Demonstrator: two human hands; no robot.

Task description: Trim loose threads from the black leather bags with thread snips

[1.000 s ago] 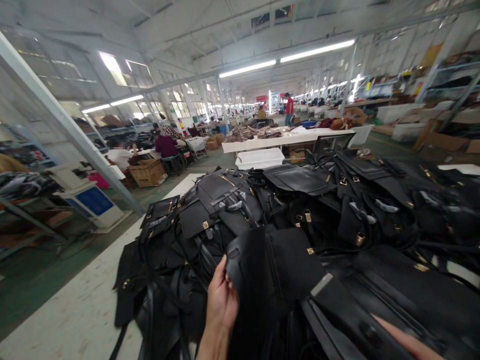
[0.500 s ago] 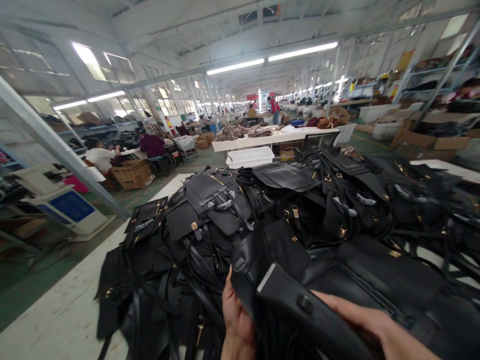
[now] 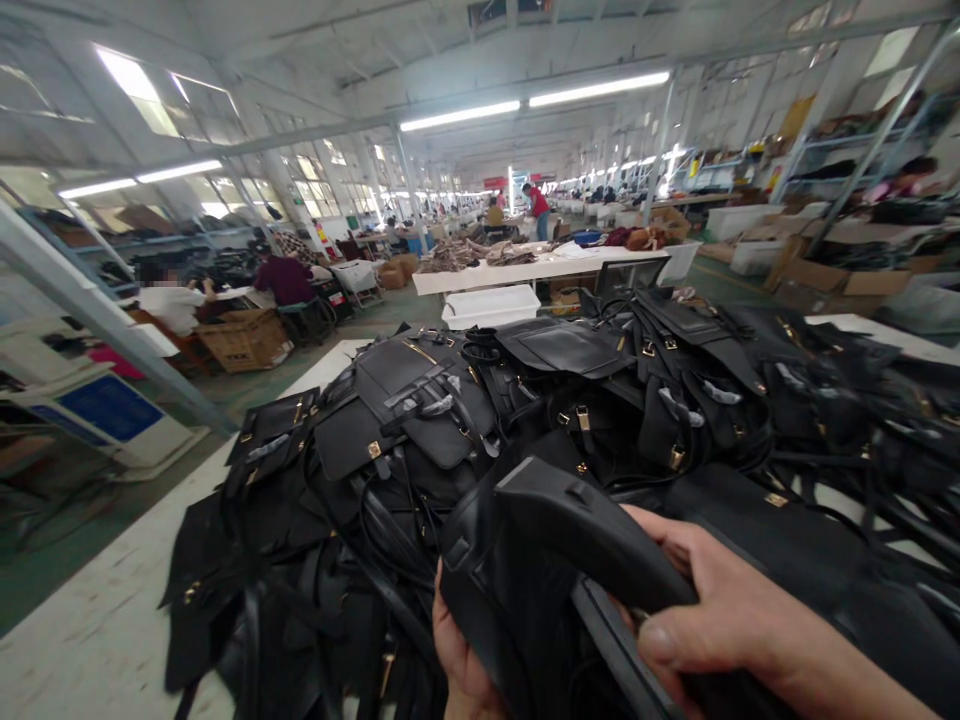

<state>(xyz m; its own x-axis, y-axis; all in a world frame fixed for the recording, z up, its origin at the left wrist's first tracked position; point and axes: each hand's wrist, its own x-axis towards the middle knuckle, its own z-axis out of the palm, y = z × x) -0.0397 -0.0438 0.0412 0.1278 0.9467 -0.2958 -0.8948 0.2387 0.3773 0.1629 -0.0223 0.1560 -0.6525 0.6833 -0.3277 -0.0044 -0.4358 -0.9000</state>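
Observation:
At the bottom of the head view I have a black leather bag [image 3: 499,595] between my hands, in front of the pile. My left hand [image 3: 463,655] grips its left side from below, and most of its fingers are hidden behind the leather. My right hand [image 3: 720,595] is closed around a curved black flap-like piece [image 3: 592,520] of the bag, thumb in front and fingers behind. A small raised stud shows on that piece. Beneath it runs a flat dark edge [image 3: 619,640], close to my right thumb.
Several black bags [image 3: 405,380] with gold-coloured buckles and loose straps are heaped across the white table [image 3: 90,615]. Behind stands a white bin [image 3: 491,305] by another table. On the left are a metal post [image 3: 112,325], a cardboard box [image 3: 244,340] and seated people.
The flap-like piece has been lifted and turned, and my right hand now wraps round it with the thumb showing. My left hand keeps its hold. The view has shifted slightly.

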